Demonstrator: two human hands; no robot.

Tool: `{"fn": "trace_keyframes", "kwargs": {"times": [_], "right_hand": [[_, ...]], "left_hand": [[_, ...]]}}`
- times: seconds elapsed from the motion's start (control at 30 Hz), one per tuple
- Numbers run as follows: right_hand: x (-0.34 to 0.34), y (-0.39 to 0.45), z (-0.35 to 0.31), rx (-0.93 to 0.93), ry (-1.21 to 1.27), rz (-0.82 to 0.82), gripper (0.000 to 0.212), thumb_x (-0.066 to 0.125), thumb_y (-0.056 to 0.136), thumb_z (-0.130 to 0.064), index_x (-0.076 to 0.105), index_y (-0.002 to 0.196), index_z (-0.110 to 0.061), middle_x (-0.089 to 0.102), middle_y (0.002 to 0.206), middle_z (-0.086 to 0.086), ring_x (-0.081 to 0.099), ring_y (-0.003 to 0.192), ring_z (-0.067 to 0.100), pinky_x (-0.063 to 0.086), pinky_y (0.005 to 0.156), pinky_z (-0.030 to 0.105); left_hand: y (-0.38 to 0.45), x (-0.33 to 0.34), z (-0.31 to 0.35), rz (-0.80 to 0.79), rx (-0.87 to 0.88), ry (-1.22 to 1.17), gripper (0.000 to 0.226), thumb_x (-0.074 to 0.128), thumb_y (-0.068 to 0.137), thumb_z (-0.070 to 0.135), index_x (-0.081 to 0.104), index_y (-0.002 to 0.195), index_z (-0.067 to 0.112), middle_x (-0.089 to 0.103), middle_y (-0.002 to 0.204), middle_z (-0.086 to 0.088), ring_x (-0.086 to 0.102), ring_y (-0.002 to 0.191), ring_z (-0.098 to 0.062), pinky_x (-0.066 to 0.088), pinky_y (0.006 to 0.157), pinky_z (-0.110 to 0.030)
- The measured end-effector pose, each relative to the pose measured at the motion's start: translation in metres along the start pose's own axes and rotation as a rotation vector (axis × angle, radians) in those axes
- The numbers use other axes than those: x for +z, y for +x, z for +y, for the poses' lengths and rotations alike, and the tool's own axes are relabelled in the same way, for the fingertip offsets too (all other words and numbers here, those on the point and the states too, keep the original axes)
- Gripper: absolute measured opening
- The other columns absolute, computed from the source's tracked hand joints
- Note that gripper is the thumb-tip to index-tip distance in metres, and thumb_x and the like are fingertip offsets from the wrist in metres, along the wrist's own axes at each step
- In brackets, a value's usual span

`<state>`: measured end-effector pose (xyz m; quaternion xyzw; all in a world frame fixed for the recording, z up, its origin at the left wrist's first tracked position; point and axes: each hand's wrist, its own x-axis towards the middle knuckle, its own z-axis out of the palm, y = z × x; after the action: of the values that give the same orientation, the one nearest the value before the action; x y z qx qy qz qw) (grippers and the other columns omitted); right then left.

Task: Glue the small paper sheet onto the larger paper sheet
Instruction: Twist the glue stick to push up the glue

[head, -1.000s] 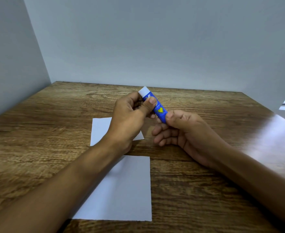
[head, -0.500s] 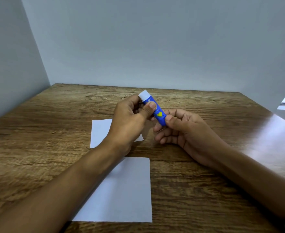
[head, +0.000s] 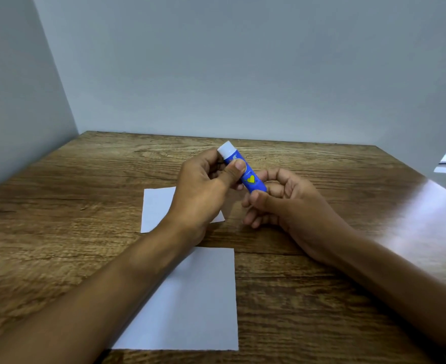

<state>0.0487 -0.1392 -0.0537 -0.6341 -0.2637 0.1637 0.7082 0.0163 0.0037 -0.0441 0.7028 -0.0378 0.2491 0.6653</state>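
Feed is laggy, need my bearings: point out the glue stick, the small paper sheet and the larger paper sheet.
glue stick (head: 250, 178): head view, on the blue barrel by the yellow heart.
small paper sheet (head: 156, 208): head view, on its bare left part.
larger paper sheet (head: 198, 306): head view, on its uncovered right half.

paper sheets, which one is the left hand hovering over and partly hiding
The small paper sheet, farther from the camera. The left hand covers its right part, while the larger paper sheet, nearer, is crossed only by the forearm.
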Motion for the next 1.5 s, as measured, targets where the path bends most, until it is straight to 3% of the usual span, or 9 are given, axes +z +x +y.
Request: {"fn": "trace_keyframes", "kwargs": {"times": [0.23, 0.33, 0.43, 0.6, 0.77, 1.0, 1.23, 1.4, 1.5], "right_hand": [[-0.0016, -0.0009, -0.0026, 0.064, 0.030, -0.069, 0.019, 0.046, 0.091, -0.019, 0.061, 0.083, -0.009, 0.066, 0.067, 0.009, 0.064, 0.053, 0.019, 0.051, 0.050, 0.022], [0.0000, 0.0001, -0.0006, 0.031, 0.026, -0.034, 0.032, 0.061, 0.078, -0.023, 0.054, 0.104, -0.006, 0.066, 0.073, 0.008, 0.064, 0.054, 0.020, 0.053, 0.051, 0.024], [0.0002, 0.0001, -0.0005, -0.014, 0.004, 0.006, 0.038, 0.067, 0.065, -0.019, 0.053, 0.099, -0.008, 0.066, 0.071, 0.008, 0.064, 0.052, 0.019, 0.052, 0.050, 0.024], [-0.0020, -0.0012, -0.0032, 0.050, 0.065, -0.056, 0.018, 0.056, 0.080, -0.023, 0.059, 0.087, -0.007, 0.068, 0.070, 0.011, 0.065, 0.054, 0.019, 0.053, 0.051, 0.023], [0.0013, -0.0018, -0.0018, 0.027, 0.045, -0.039, 0.041, 0.061, 0.077, -0.019, 0.047, 0.111, -0.001, 0.067, 0.071, 0.010, 0.065, 0.055, 0.021, 0.054, 0.052, 0.025], [0.0009, -0.0032, -0.0044, 0.064, 0.053, -0.105, 0.029, 0.053, 0.079, -0.031, 0.056, 0.091, -0.004, 0.068, 0.068, 0.011, 0.065, 0.054, 0.020, 0.053, 0.051, 0.024], [0.0024, -0.0022, -0.0013, -0.012, -0.008, -0.022, 0.040, 0.065, 0.069, -0.021, 0.048, 0.102, -0.005, 0.067, 0.072, 0.010, 0.065, 0.054, 0.021, 0.053, 0.051, 0.026], [-0.0009, -0.0009, 0.0001, -0.039, -0.068, 0.009, 0.006, 0.050, 0.090, -0.009, 0.052, 0.095, -0.007, 0.063, 0.064, 0.007, 0.062, 0.050, 0.019, 0.050, 0.048, 0.024], [0.0021, -0.0017, -0.0004, 0.002, -0.100, -0.016, 0.022, 0.038, 0.097, -0.021, 0.054, 0.089, -0.009, 0.063, 0.060, 0.005, 0.062, 0.046, 0.018, 0.047, 0.044, 0.021]], "left_hand": [[-0.0015, -0.0009, 0.0009, -0.012, 0.020, 0.012, 0.010, 0.058, 0.085, 0.011, 0.063, 0.077, 0.013, 0.062, 0.069, -0.007, 0.056, 0.060, -0.012, 0.050, 0.070, -0.033], [-0.0009, -0.0010, 0.0007, 0.001, 0.013, 0.007, 0.009, 0.058, 0.085, 0.013, 0.064, 0.078, 0.011, 0.063, 0.070, -0.007, 0.056, 0.063, -0.013, 0.050, 0.071, -0.033], [-0.0020, -0.0003, 0.0016, -0.003, 0.014, 0.001, 0.009, 0.059, 0.084, 0.012, 0.064, 0.077, 0.011, 0.063, 0.069, -0.004, 0.057, 0.061, -0.011, 0.051, 0.068, -0.029], [-0.0027, 0.0002, 0.0032, -0.007, 0.018, -0.002, 0.012, 0.059, 0.084, 0.012, 0.063, 0.075, 0.015, 0.062, 0.067, -0.004, 0.055, 0.060, -0.012, 0.049, 0.071, -0.033], [-0.0018, -0.0009, 0.0031, -0.002, 0.013, -0.026, 0.008, 0.059, 0.084, 0.012, 0.063, 0.078, 0.010, 0.062, 0.067, -0.002, 0.055, 0.057, -0.008, 0.050, 0.066, -0.025], [-0.0023, -0.0009, 0.0044, -0.002, 0.012, -0.055, 0.008, 0.058, 0.084, 0.012, 0.062, 0.079, 0.008, 0.062, 0.068, -0.003, 0.054, 0.055, -0.007, 0.050, 0.065, -0.022], [-0.0032, -0.0003, 0.0032, -0.002, -0.004, -0.034, 0.008, 0.059, 0.084, 0.013, 0.063, 0.078, 0.010, 0.062, 0.067, -0.006, 0.055, 0.057, -0.009, 0.050, 0.063, -0.024], [-0.0035, 0.0010, 0.0032, -0.008, 0.008, 0.008, 0.008, 0.060, 0.083, 0.010, 0.063, 0.076, 0.011, 0.062, 0.075, -0.016, 0.054, 0.065, -0.020, 0.050, 0.072, -0.039], [-0.0030, 0.0000, 0.0035, -0.005, 0.001, -0.012, 0.008, 0.059, 0.084, 0.011, 0.062, 0.077, 0.010, 0.061, 0.072, -0.012, 0.054, 0.061, -0.015, 0.050, 0.069, -0.031]]}}
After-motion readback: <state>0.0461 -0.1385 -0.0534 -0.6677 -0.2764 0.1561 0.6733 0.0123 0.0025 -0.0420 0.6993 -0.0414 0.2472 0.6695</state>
